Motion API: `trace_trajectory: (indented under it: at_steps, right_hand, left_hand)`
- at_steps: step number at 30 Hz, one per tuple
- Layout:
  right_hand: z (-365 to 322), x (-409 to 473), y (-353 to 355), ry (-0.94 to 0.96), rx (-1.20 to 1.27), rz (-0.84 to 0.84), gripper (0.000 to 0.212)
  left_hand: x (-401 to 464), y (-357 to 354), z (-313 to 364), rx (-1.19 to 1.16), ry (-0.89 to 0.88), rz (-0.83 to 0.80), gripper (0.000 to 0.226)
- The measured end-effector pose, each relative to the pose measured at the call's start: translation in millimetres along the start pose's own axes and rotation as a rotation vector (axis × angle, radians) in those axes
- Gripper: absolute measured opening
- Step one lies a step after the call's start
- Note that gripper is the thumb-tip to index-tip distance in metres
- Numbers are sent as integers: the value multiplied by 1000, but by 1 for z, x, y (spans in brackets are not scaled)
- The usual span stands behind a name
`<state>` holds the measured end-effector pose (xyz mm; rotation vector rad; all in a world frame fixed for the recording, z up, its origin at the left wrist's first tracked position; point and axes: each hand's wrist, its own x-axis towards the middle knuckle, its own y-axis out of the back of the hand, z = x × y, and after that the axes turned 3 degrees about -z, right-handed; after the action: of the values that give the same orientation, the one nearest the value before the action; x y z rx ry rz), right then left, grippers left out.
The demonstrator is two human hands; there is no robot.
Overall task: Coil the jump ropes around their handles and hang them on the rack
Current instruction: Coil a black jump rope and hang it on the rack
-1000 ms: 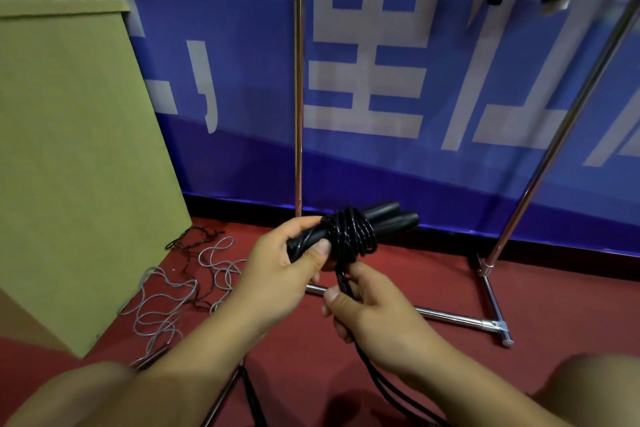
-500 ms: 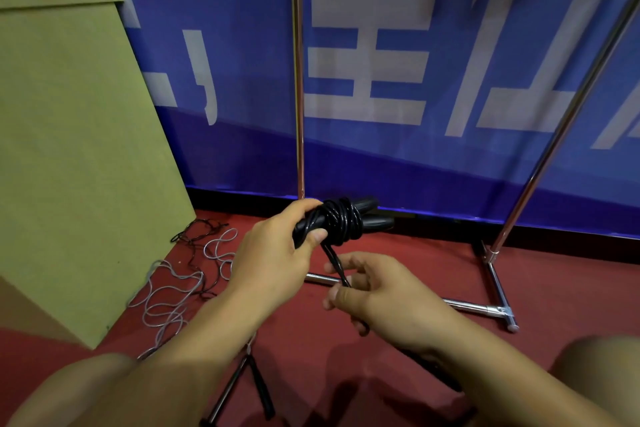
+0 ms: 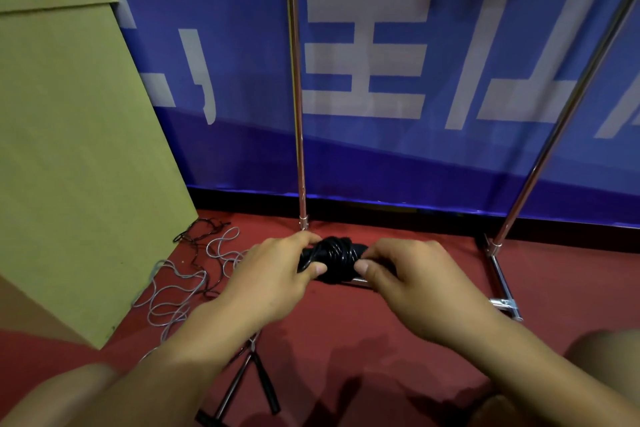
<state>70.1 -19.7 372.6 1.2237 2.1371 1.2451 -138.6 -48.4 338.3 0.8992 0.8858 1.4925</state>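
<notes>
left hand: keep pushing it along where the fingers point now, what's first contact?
The left hand already grips the coiled black jump rope. Straight on, probably the right hand on the bundle's other end; depth is unclear.

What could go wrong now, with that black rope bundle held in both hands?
The black bundle is pinched only at its ends by the left hand and right hand; if either grip slackens, the coils may spring loose. The loose ropes and handles on the floor could perhaps snag a foot on the way to the rack.
</notes>
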Motion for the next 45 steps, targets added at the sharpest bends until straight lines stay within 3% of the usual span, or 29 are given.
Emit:
trace_trajectory:
  at_steps: [3, 7, 18, 20, 23, 25, 30, 35, 40, 45]
  right_hand:
    - [5, 3, -2, 13, -122, 54, 25]
    - [6, 6, -2, 36, -85, 107, 21]
    - [15, 21, 9, -37, 181, 59, 14]
    - [16, 23, 13, -65, 308, 52, 13]
    - [15, 24, 19, -96, 421, 35, 21]
    - [14, 24, 22, -128, 468, -6, 29]
    - [23, 27, 24, -277, 873, -317, 44]
    - [32, 29, 23, -201, 1203, -457, 68]
    - [26, 33, 25, -41, 1151, -471, 43]
    - [22, 33, 15, -42, 1114, -349, 11]
  left_hand:
    - [-9, -3, 6, 6, -90, -100, 35]
    - [-18, 0, 16, -5, -180, -145, 30]
    - [-29, 14, 29, 74, -483, -38, 29]
    - [-31, 16, 31, 53, -506, -40, 37]
    - [-33, 13, 31, -5, -481, -78, 74]
    - [-36, 12, 32, -91, -473, -104, 79]
    - [-38, 20, 36, -470, -449, -130, 46]
    - [-38, 25, 37, -773, -362, -137, 19]
    - [-39, 28, 42, -1000, -425, -119, 18]
    - [-35, 24, 49, -1194, -410, -24, 17]
